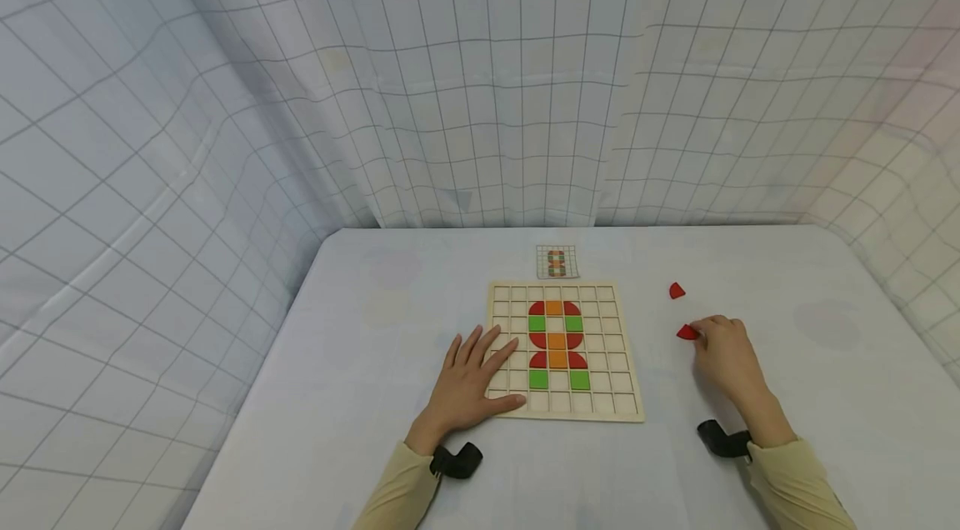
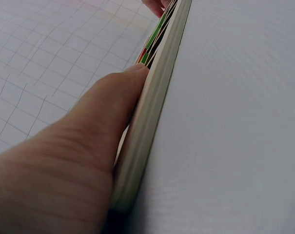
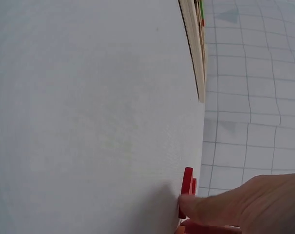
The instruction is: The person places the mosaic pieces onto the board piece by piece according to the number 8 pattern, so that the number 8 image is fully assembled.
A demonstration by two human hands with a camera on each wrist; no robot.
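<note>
A light wooden grid board (image 1: 615,392) lies on the table, with red, orange and green tiles set in its middle columns. My left hand (image 1: 465,384) rests spread over the board's left side. Its thumb (image 2: 108,92) lies along the near edge in the left wrist view. Right of the board, my right hand (image 1: 727,355) pinches a red quarter-circle tile (image 1: 686,332) between thumb and fingers, at or just above the table. In the right wrist view that red tile (image 3: 186,183) stands tilted by the thumb. A second red quarter-circle tile (image 1: 677,290) lies farther back.
Behind the board lies a small pattern card (image 1: 557,262) printed with a similar coloured figure on a grid. The white table (image 1: 375,330) ends at a white curtain (image 1: 487,97) with grid lines. Black wrist cameras (image 1: 457,461) sit on both wrists.
</note>
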